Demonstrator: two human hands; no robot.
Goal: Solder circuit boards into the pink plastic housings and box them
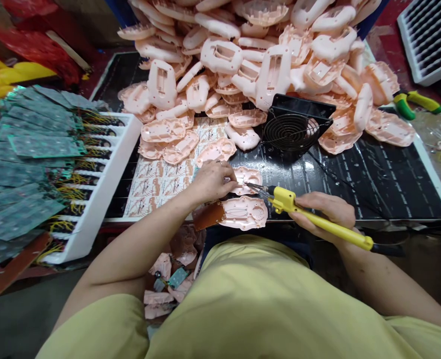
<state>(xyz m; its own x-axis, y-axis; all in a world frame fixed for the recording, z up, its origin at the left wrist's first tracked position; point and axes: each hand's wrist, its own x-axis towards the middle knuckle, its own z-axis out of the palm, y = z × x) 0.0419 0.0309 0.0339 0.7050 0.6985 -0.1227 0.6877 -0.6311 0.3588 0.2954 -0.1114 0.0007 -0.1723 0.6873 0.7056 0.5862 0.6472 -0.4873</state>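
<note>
My right hand (330,212) is wrapped round a yellow soldering iron (284,200) with its tip pointing left. The tip reaches over a pale pink plastic shell half (250,175), lying inner side up. At the left end of that shell is my left hand (215,182), its thumb and forefinger closed together. What they pinch is too small to make out. Closer to my body lies another pink shell half (244,213), showing its ribs and a round speaker grille. A brown board (210,215) touches its left end.
Pink shells (238,60) are heaped at the back. A black fan (295,127) stands before them. On the left, a white foam tray (111,184) holds wired green circuit boards (37,144). Green-yellow pliers (416,103) and another white tray (429,45) sit at right.
</note>
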